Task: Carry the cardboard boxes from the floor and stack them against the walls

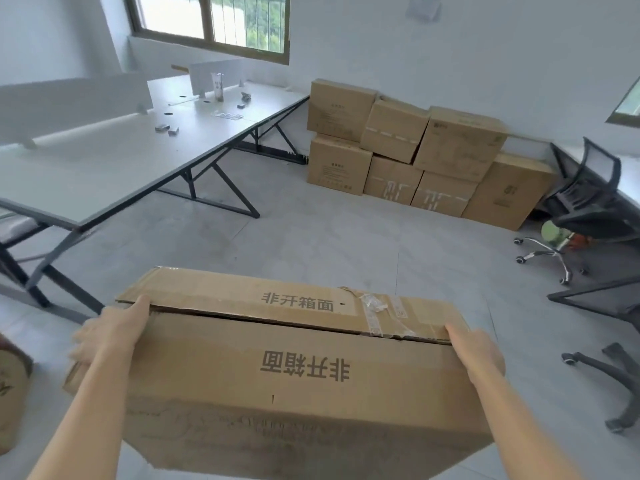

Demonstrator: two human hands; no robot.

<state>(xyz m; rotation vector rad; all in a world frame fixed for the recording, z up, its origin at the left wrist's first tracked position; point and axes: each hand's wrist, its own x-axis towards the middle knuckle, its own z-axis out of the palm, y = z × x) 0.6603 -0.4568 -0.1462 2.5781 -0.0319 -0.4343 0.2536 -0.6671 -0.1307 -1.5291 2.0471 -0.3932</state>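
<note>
— Why are you holding the box that way?

— I've got my left hand (104,337) flat on the left end of the carried box (277,368), fingers wrapped round the side and thumb up on the top edge, and my right hand (481,355) clamped the same way on the right end. Both hands are spread and pressing inward, so the box hangs between them at the bottom centre of the frame, clear of the floor (329,244). It's wide, and I'd judge squeezing the two ends keeps it level. The top flap is lifting along its seam, with loose tape near the upper right corner, so I wouldn't trust the lid as a grip

— What's around you, left to right?

— At the far lower left edge there's part of another box (12,386) on the floor. Upper left is the long white worktop (121,161) on black trestle legs, with a cup and a few small bits on it, under the window (214,22). Centre right, the stacked boxes (415,154) sit two high against the back wall; one upper box is tilted. At the right edge, an office chair (588,202) is tipped over beside the stack

— Anything in the way?

— The floor ahead looks open to me. The worktop's legs on the left and the chair's wheeled base on the right narrow the approach, and I'd say that tilted box makes a poor base
</note>
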